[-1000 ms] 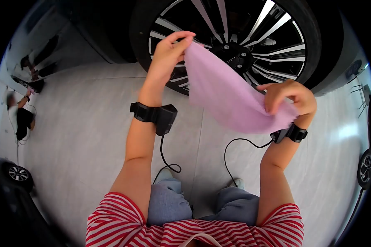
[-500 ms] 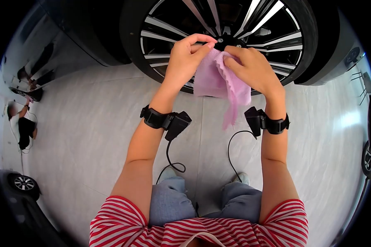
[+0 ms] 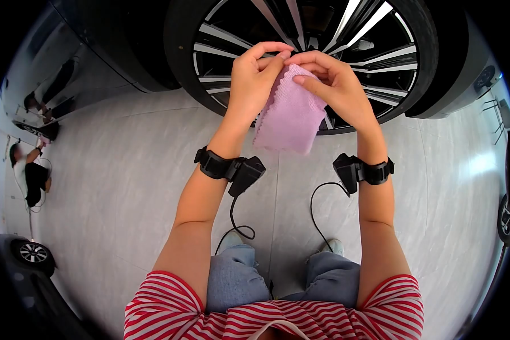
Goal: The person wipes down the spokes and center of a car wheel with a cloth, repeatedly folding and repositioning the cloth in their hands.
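A pink cloth (image 3: 292,122) with a scalloped edge hangs folded from both my hands, in front of a car wheel (image 3: 226,34). My left hand (image 3: 256,76) pinches its upper corner between thumb and fingers. My right hand (image 3: 337,85) grips the top of the cloth from the other side, the thumb lying across its front. The fingertips of both hands nearly meet at the cloth's top. Behind them, silver and black spokes (image 3: 388,59) show, while the wheel's centre is mostly hidden by my hands.
Dark car bodywork (image 3: 119,51) flanks the wheel. Black wrist devices (image 3: 246,174) with cables hang from both forearms. Grey floor (image 3: 124,170) lies below. At far left another person (image 3: 31,173) crouches by a car, with another car's wheel (image 3: 33,252) nearer.
The cloth has gone from a loose, bunched drape to a flatter folded shape. My right hand has shifted left and up towards my left hand, its fingers now further extended.
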`<state>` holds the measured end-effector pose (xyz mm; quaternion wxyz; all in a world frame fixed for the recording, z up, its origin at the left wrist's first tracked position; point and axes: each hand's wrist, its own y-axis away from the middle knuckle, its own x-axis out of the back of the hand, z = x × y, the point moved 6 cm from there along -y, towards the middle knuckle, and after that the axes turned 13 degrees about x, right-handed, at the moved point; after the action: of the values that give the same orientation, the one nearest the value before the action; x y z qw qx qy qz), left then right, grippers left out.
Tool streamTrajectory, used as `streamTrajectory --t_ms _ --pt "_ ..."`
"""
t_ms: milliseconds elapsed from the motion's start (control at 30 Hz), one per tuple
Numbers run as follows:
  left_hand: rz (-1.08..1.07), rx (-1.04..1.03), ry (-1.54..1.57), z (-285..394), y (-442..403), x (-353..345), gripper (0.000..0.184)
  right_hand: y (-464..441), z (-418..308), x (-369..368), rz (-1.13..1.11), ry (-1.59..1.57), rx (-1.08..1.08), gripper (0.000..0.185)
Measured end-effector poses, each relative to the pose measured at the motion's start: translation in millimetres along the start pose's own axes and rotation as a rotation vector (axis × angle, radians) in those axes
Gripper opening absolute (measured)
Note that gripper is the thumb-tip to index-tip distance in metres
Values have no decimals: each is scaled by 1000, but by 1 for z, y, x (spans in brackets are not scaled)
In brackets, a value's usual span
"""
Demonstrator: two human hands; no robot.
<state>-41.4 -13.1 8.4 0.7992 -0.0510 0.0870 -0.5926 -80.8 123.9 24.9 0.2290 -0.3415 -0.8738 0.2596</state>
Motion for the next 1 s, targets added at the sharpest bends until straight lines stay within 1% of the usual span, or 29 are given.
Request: streamTrajectory --t_ms 67,167,267,367,400,467,567,667,767,867,967,1000 --pt "-13 15 18 2 2 1 15 2 7 2 18 -11 -56 19" --pt "4 24 19 1 2 2 15 1 13 8 52 55 -24 19" --pt "-21 37 67 3 3 1 19 0 10 12 79 209 35 16" --pt "-41 35 73 0 0 -1 20 0 11 11 123 110 -9 15" --pt "-42 39 65 0 0 -2 21 -1 10 12 144 104 10 16" --pt "-43 48 49 -1 1 -3 22 -1 8 13 184 90 47 19" --pt "-79 47 -52 -1 3 -7 25 -1 6 14 212 119 25 26" --pt "-23 -21 -1 4 6 -9 24 -2 11 16 276 105 49 26" --pt "-2 -28 9 7 8 -10 25 -2 9 15 270 94 9 26" --pt "6 -36 19 7 10 -11 26 -2 14 14 233 156 -18 27" --pt "-9 -11 -73 1 7 -10 27 -1 16 16 224 234 -33 28" --pt "-27 -38 -66 2 8 -11 28 0 16 17 229 239 -37 27"
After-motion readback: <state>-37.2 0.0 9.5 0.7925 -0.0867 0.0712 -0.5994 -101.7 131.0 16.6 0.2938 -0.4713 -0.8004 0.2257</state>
